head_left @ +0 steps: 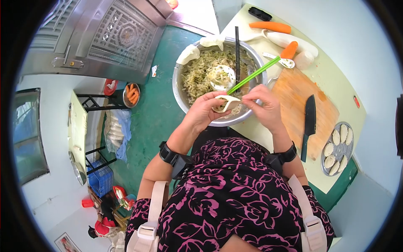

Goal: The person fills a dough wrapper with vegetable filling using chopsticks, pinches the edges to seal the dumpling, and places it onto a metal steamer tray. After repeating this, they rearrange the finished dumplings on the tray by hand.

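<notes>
Over the near rim of a large metal bowl, my left hand (203, 110) holds a dumpling (227, 103), its pale wrapper folded over and still gaping, with some filling visible inside. My right hand (265, 106) is closed in a pinch at the dumpling's right corner. The metal bowl (178, 93) holds shredded greenish filling (197, 69) and a white bowl (222, 77). Green chopsticks (254, 74) and dark chopsticks (237, 54) rest in it. Dough wrappers (188, 54) hang over its far left rim.
On the table at right, a black knife (310, 119) lies on a wooden cutting board (289, 94). Beyond are carrots (270, 27), a white radish (289, 41) and a white spoon (287, 63). A round metal tray (327, 161) carries several dumplings. Another person (105, 227) is at lower left.
</notes>
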A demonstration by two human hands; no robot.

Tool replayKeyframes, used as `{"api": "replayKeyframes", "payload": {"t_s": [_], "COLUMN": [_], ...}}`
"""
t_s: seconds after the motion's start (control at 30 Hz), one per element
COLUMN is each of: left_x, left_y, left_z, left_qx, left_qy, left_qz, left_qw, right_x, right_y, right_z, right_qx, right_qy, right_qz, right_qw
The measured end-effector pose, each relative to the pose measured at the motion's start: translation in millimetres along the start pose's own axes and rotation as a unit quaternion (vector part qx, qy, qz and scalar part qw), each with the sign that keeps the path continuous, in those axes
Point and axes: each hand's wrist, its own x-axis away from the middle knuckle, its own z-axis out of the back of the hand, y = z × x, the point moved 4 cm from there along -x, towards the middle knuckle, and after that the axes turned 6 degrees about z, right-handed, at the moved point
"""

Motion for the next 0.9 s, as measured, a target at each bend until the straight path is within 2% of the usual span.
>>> {"api": "replayKeyframes", "payload": {"t_s": [0.07, 0.1, 0.13, 0.2, 0.23, 0.3, 0.33, 0.43, 0.53, 0.63, 0.83, 0.9], "left_x": [4, 7, 8, 10, 11, 11, 12, 12, 13, 13, 13, 10], "left_y": [4, 7, 10, 15, 16, 20, 21, 24, 25, 26, 24, 23], "left_z": [12, 16, 19, 26, 28, 31, 31, 28, 23, 20, 13, 13], "left_qx": [0.015, 0.015, 0.020, 0.030, 0.032, 0.038, 0.033, 0.018, 0.000, -0.029, -0.066, -0.085], "left_qy": [0.022, 0.023, 0.024, 0.024, 0.024, 0.023, 0.014, -0.005, -0.012, -0.016, 0.016, 0.011], "left_qz": [-0.014, -0.020, -0.022, -0.026, -0.025, -0.024, -0.024, -0.021, -0.016, -0.018, -0.032, -0.031], "left_qw": [1.000, 0.999, 0.999, 0.999, 0.999, 0.999, 0.999, 1.000, 1.000, 0.999, 0.997, 0.996], "right_x": [-2, -2, 0, 1, 1, -9, -10, -27, -32, -30, -26, -25], "right_y": [8, 19, 27, 36, 41, 34, 28, 11, -2, 1, 5, 3], "right_z": [-1, -4, -9, -23, -25, -18, -20, -27, -48, -53, -50, -49], "right_qx": [-0.052, -0.015, 0.085, 0.281, 0.287, 0.164, 0.096, 0.106, 0.093, 0.083, 0.075, 0.062], "right_qy": [0.025, -0.011, -0.058, -0.148, -0.189, -0.173, -0.160, -0.132, -0.088, -0.162, -0.165, -0.128], "right_qz": [-0.076, -0.076, -0.025, 0.078, 0.038, -0.201, -0.318, -0.097, 0.048, 0.031, 0.012, 0.020], "right_qw": [0.995, 0.997, 0.994, 0.945, 0.938, 0.950, 0.930, 0.981, 0.991, 0.983, 0.983, 0.990]}}
